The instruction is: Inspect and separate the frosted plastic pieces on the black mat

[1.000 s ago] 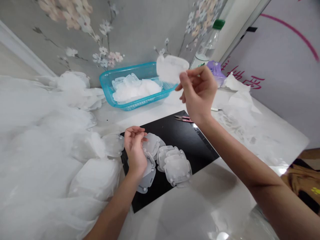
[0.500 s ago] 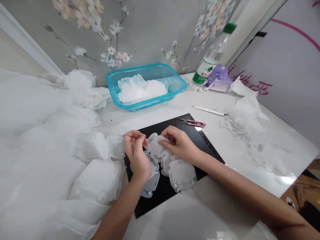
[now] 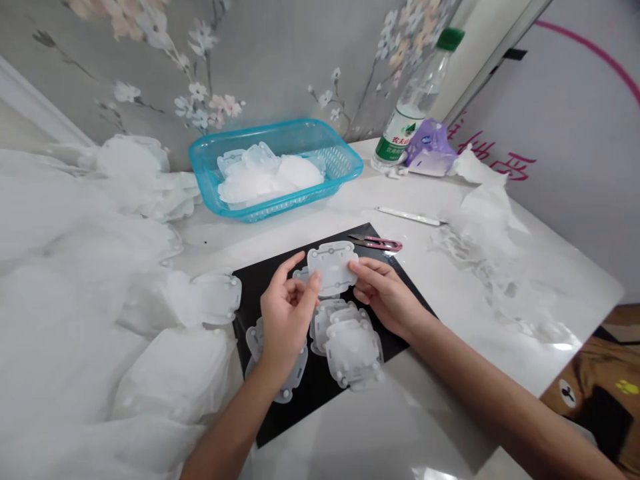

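Observation:
A translucent white piece with small round studs is raised over the black mat. My right hand pinches its right edge between thumb and fingers. At its lower left corner is the thumb of my left hand; the index finger stretches out apart and the other fingers curl. Similar pieces overlap in a pile on the mat below. More pieces lie partly hidden under my left wrist. Pink-handled snips rest at the mat's back edge.
A blue basket holds more white pieces at the back. Heaps of white sheets cover the left side. At the right are a white pen-like tool, a bottle, a purple packet and white scraps.
The piece at my right hand has been lifted and now faces the camera. My left thumb has come to its corner. The whole view has shifted slightly.

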The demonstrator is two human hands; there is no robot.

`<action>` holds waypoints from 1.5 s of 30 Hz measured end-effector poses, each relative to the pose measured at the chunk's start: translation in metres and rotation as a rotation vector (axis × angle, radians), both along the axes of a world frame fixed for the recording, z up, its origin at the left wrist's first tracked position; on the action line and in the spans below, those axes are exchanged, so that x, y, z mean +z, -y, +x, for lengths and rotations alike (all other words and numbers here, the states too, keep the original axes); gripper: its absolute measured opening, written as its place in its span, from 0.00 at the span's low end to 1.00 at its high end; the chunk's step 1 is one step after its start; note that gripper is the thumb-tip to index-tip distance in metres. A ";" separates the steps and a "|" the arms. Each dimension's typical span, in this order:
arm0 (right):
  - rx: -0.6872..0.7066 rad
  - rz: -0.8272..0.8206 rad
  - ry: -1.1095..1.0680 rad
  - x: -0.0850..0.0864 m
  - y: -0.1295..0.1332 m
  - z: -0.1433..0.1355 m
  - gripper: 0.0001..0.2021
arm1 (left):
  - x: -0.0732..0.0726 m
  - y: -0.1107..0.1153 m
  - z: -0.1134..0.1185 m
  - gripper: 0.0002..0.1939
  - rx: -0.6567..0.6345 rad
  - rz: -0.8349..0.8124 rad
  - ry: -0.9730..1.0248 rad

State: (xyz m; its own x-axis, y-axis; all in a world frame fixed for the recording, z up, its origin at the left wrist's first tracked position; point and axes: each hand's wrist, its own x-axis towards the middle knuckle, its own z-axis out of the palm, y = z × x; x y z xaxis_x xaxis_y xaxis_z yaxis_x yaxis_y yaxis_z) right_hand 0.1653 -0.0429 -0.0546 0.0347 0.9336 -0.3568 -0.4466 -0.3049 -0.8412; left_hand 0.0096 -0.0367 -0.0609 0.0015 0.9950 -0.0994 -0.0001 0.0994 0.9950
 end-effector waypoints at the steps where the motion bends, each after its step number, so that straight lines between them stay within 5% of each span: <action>1: 0.017 0.008 -0.013 0.000 -0.001 0.000 0.12 | 0.000 -0.001 0.000 0.23 -0.020 -0.013 -0.004; 7: 0.120 0.177 0.090 -0.010 0.001 0.004 0.14 | -0.001 -0.005 -0.002 0.12 0.026 0.025 0.063; 13: 0.109 0.328 0.262 -0.020 0.006 0.003 0.14 | -0.005 -0.005 -0.004 0.16 0.068 0.022 0.100; 17: 0.109 0.312 0.340 -0.017 0.006 -0.001 0.12 | -0.004 -0.005 -0.003 0.16 0.071 0.054 0.156; 26: 0.090 0.242 0.178 -0.015 0.003 -0.002 0.33 | -0.002 -0.007 -0.004 0.19 0.086 0.019 0.319; 32: 0.123 0.190 0.021 -0.014 0.002 0.004 0.21 | -0.002 -0.008 -0.006 0.21 0.090 -0.018 0.378; 45: 0.132 0.167 0.022 -0.011 -0.002 0.003 0.20 | 0.000 -0.007 -0.006 0.21 0.067 0.019 0.377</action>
State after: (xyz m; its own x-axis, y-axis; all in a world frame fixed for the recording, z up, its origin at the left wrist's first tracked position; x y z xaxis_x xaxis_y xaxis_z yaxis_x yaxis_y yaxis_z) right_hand 0.1683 -0.0405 -0.0661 -0.0861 0.9766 -0.1970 -0.3930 -0.2150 -0.8941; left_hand 0.0032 -0.0299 -0.0611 -0.0304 0.9958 -0.0859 -0.3727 0.0685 0.9254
